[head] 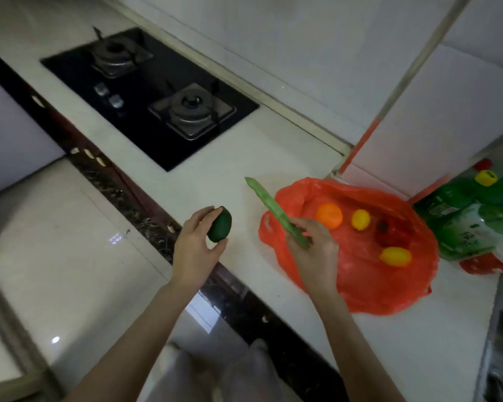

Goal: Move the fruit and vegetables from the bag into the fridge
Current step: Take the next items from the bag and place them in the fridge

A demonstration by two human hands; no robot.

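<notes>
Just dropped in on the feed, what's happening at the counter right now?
A person is unpacking produce from a red plastic bag lying open on the white counter. The left hand grips a dark green round fruit; the right hand holds a long green vegetable by one end. Still on the bag: an orange, two yellow fruits and a dark red item. No fridge is in view.
</notes>
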